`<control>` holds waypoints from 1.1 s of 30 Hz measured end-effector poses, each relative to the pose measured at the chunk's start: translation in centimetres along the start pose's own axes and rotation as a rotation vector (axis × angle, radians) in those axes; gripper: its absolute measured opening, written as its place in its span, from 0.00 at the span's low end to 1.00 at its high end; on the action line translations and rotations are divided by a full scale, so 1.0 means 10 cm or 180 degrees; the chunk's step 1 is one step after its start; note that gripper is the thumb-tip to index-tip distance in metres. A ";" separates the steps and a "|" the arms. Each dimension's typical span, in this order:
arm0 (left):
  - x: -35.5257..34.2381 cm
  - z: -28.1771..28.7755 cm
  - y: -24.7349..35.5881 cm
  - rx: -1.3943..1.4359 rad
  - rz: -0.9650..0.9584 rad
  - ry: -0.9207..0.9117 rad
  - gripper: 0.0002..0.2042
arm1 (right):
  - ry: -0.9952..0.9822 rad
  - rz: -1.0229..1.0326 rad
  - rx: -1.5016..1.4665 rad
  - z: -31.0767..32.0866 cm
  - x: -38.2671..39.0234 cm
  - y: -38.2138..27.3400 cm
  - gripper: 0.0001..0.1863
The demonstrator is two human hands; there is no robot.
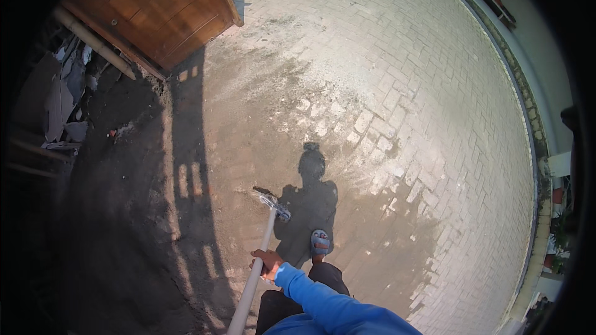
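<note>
My right hand (268,263), at the end of a blue sleeve, is closed round the pale pole of a long-handled tool (267,232). Its short crosswise head (273,203) rests on the dirt-covered ground just ahead; the head is too unclear to tell a broom from a rake. The pole slants back toward me and leaves the picture at the lower edge. My left hand does not show. Dark grey dirt (239,167) lies around the tool's head. A sandalled foot of mine (320,243) stands to the right of the pole.
A brown wooden panel door (149,9) stands at the far left. Broken sheets and rubble (65,96) lie in shade below it. Pale block paving (447,105) stretches right to a curb (535,180) and a wall. My shadow (310,192) falls ahead.
</note>
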State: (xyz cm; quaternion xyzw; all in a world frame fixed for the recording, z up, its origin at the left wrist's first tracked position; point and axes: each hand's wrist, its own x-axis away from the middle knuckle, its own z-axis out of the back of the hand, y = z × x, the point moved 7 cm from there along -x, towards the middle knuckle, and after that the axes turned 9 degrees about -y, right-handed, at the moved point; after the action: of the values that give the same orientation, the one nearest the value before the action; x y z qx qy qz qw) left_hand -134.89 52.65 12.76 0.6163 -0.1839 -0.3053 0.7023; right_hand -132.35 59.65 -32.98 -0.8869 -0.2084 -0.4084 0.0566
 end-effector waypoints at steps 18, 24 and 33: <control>1.25 1.34 -1.20 -0.0413 0.0442 0.1814 0.16 | 0.0822 -0.0767 0.1313 -0.23 -1.86 1.66 0.15; 1.42 1.32 -0.97 -0.0280 -0.0529 0.1178 0.16 | -0.0346 -0.0894 0.0868 -0.66 -1.78 1.85 0.12; 1.56 1.91 -0.88 0.1564 0.0208 0.1976 0.17 | 0.0777 -0.0147 0.0971 -0.12 -0.72 1.18 0.05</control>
State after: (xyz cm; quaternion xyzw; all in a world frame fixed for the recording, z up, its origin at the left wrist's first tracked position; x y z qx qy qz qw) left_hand -137.18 27.56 5.60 0.8228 -0.0499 -0.0289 0.5654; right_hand -132.51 46.28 -36.76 -0.8069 -0.2798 -0.4778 0.2059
